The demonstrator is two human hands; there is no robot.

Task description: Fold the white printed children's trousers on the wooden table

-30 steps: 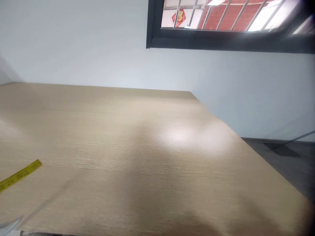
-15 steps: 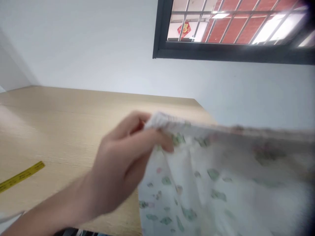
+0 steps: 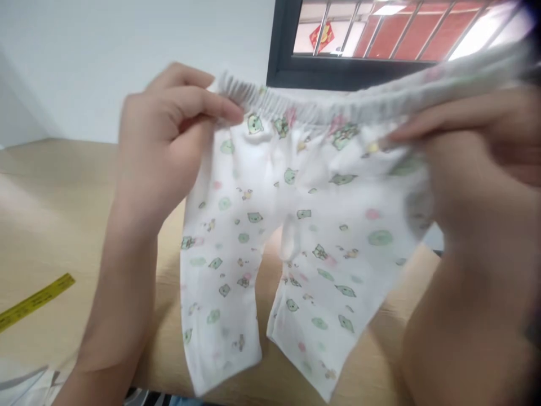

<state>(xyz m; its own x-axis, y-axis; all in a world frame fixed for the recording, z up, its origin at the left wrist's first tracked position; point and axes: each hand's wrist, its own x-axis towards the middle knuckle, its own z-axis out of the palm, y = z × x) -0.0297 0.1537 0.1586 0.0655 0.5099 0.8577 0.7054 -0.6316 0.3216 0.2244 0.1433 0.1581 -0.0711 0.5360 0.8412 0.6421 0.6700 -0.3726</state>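
A small pair of white trousers (image 3: 270,237) with a green and pink print hangs in the air above the wooden table (image 3: 51,225). My left hand (image 3: 164,141) pinches the left end of its gathered elastic waistband. My right hand (image 3: 469,152), close to the camera and blurred, grips the right end of the waistband. The waistband is stretched between both hands. The two legs dangle down over the table's near edge.
A yellow measuring tape (image 3: 34,301) lies on the table at the left. A white wall stands behind the table, with a dark-framed window (image 3: 380,34) at the upper right. Something pale (image 3: 21,383) shows at the bottom left corner.
The table was bare a second ago. My left hand then rose into view holding the trousers, and now both hands hold them up higher by the waistband, spread out.
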